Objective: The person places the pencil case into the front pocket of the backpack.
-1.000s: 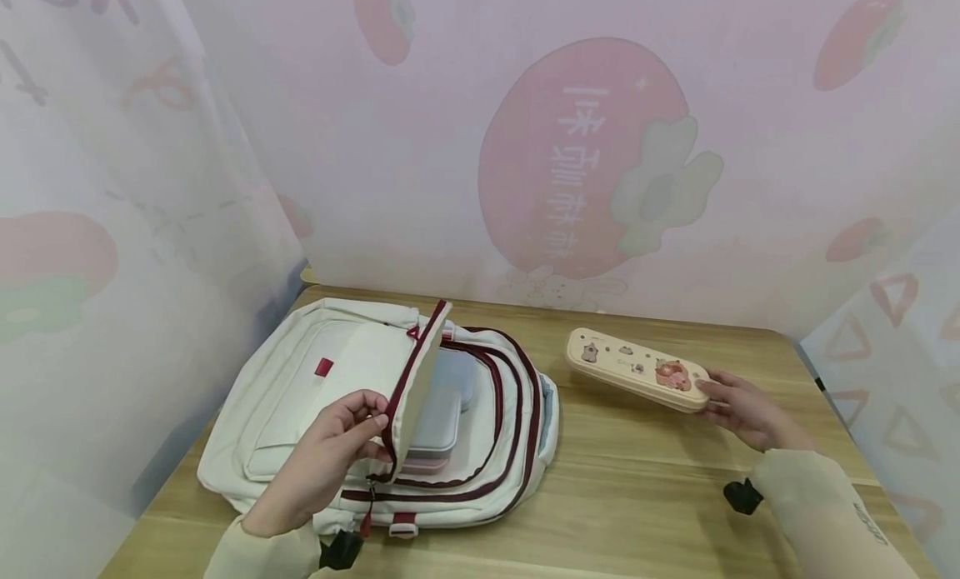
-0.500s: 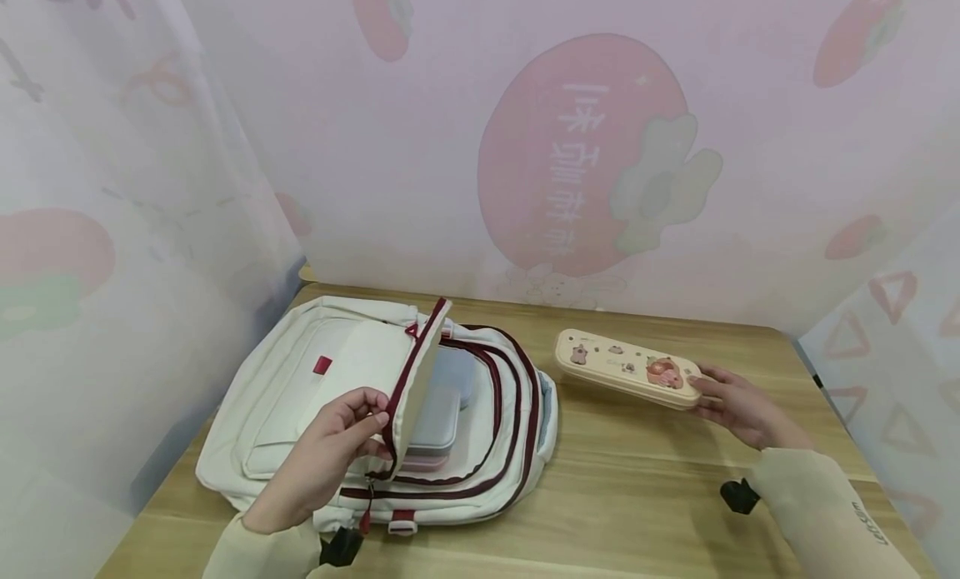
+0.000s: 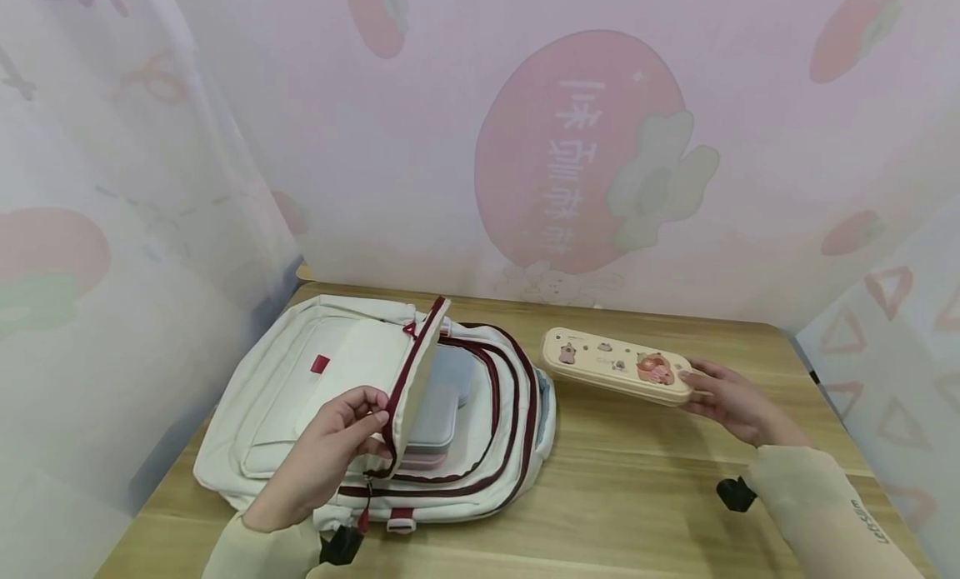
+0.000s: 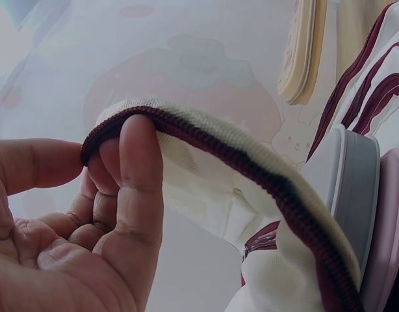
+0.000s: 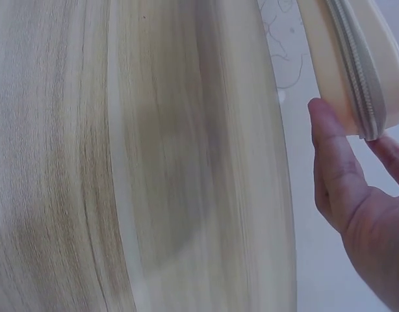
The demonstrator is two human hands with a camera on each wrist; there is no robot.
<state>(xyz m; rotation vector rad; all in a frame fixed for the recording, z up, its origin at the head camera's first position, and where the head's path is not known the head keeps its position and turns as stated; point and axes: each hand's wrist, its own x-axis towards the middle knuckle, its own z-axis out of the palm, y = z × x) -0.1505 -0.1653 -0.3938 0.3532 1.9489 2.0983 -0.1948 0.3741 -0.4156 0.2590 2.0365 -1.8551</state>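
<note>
A white backpack (image 3: pixel 300 396) with dark red zips lies on the table, its front pocket unzipped. My left hand (image 3: pixel 333 441) pinches the zipped edge of the pocket flap (image 4: pixel 212 140) and holds it raised. Inside the pocket sit a grey box (image 3: pixel 437 421), a pink box (image 3: pixel 422 460) beneath it and a bluish box (image 3: pixel 453 371) behind. To the right, my right hand (image 3: pixel 738 404) grips one end of a cream pencil case (image 3: pixel 615 364) with cartoon animals on its lid. The right wrist view shows a zip (image 5: pixel 359 71) along its side, with the case held above the table.
The wooden table (image 3: pixel 615 496) runs up to a pale curtain (image 3: pixel 360 162) printed with strawberries at the back and sides. A red zip pull (image 3: pixel 363 519) and a strap buckle (image 3: pixel 401 522) hang at the backpack's near side.
My right hand has carried the pencil case a little to the left, closer to the backpack. The left hand keeps its hold on the flap in the same place.
</note>
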